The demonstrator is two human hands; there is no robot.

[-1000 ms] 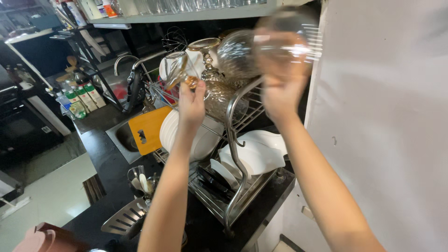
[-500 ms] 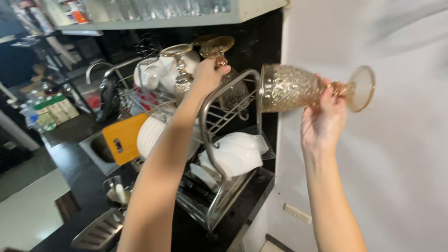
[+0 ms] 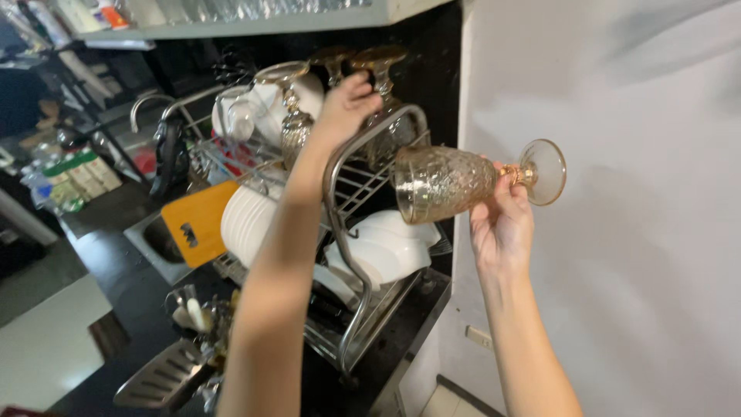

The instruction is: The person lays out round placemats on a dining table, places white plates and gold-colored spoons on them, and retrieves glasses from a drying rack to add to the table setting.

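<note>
Head view: the right hand [image 3: 502, 224] pinches the stem of an amber cut-glass goblet [image 3: 448, 181], held on its side before the white wall [image 3: 633, 232]. The left hand [image 3: 347, 104] closes its fingers on 1 upturned amber goblet [image 3: 382, 85] atop the 2-tier steel dish rack [image 3: 347, 193].

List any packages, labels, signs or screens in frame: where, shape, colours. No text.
Cartons: far left counter beyond the sink, a row of tall boxes, white with green tops and small red marks.
Bottles: top left, on the shelf, pale containers, one with an orange patch; blurred.
Plastic bottle: left of the cartons, clear, bluish.
Signs or screens: none visible.
</note>
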